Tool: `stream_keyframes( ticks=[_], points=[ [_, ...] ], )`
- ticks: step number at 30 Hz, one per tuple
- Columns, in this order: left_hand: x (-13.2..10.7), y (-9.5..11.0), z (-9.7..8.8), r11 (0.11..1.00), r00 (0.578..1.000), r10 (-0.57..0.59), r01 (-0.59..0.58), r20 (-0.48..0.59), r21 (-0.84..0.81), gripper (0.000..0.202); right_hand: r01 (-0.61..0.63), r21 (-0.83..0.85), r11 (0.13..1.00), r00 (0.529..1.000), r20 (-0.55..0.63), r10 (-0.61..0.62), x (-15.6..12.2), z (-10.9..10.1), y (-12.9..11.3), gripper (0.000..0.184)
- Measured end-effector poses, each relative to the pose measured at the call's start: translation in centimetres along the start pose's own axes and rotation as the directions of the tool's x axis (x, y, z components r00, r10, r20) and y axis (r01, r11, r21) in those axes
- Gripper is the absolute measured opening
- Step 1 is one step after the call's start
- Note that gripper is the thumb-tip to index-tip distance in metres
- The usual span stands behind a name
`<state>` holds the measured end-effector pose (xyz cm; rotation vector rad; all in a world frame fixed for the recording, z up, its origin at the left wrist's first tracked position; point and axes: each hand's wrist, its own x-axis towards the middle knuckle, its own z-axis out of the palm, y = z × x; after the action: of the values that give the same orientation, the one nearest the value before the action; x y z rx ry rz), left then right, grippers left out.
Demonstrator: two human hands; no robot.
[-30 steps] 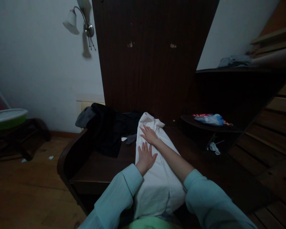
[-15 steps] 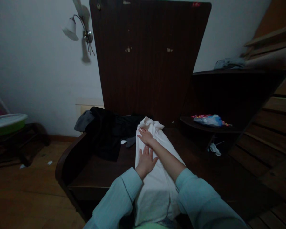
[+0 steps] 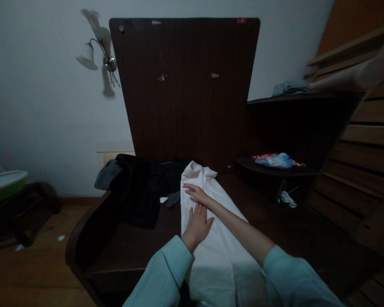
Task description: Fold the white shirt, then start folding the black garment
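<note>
No lettering, label, brand or number is legible in the dim room; the colourful packet (image 3: 277,160) on the shelf (image 3: 275,170) shows only blurred print.

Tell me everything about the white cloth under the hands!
The white cloth looks like soft, plain fabric, maybe a garment, folded into a long strip. It lies on the dark wooden table, running away from the person, its far end bunched up. The left hand and right hand both rest flat on it, fingers open. A pile of dark clothes lies beside its far end, on the left.
</note>
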<state>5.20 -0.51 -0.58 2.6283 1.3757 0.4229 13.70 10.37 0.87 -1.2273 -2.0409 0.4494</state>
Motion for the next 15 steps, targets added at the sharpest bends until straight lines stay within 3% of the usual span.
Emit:
stream_keyframes(
  ticks=[3,7,15],
  points=[
    [0.0,0.1,-0.2,0.990,0.990,0.135,-0.134,0.037,-0.033,0.050,-0.035,0.050,0.998,0.993,-0.112,0.041,-1.5,-2.0,1.4,0.030],
    [0.0,0.3,-0.3,0.992,0.991,0.126,-0.124,0.050,-0.026,0.049,-0.275,-0.176,0.945,0.929,-0.302,0.214,-2.9,-4.3,3.3,0.028],
    [0.0,0.1,-0.1,0.991,0.990,0.131,-0.131,0.049,-0.002,0.048,-0.390,-0.343,0.854,0.901,-0.334,0.277,-0.6,-3.6,3.1,0.037]
  ],
)
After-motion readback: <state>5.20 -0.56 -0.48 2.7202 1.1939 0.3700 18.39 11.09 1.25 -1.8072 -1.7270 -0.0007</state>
